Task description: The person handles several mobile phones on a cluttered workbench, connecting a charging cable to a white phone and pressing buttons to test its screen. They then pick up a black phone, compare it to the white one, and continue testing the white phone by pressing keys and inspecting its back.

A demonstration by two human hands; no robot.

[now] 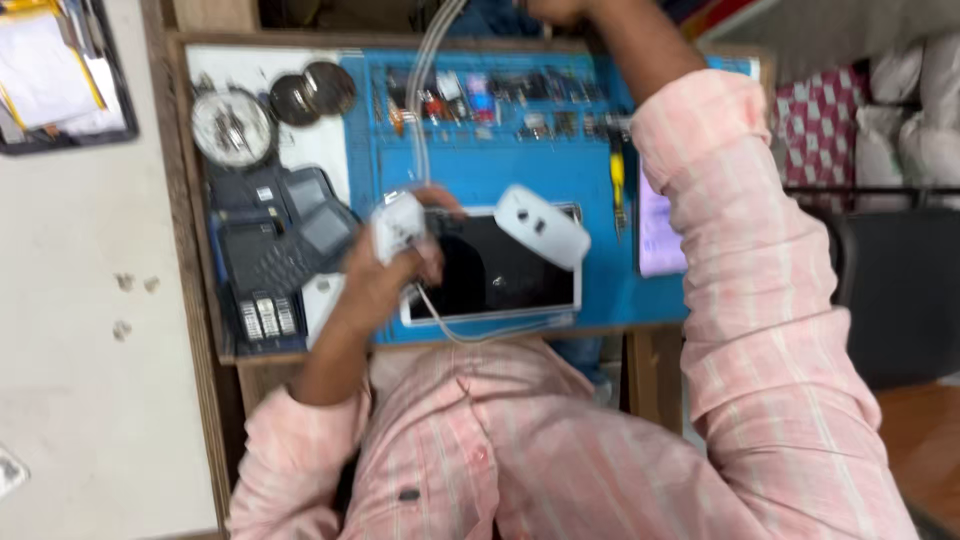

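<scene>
Left hand (385,265): fingers clamped around a small white rounded plastic adapter (398,226) with a thin clear cable (425,110), held above the left edge of a glossy dark-screened, white-framed tablet (490,275). A white oval plastic device (542,226) rests on the tablet's far right corner. Both lie on a blue rubber mat (480,165) covering the wooden bench (200,300). Right hand (550,8) raised beyond the bench's far edge, fingers cut off; grip cannot be told.

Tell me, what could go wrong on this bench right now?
The clear tube loops across the tablet; a tug from the left hand, which holds a small white device, might drag it over the screen. The white oval piece lies loose on the tablet and could slide off. The right hand reaches up almost out of view.
</scene>
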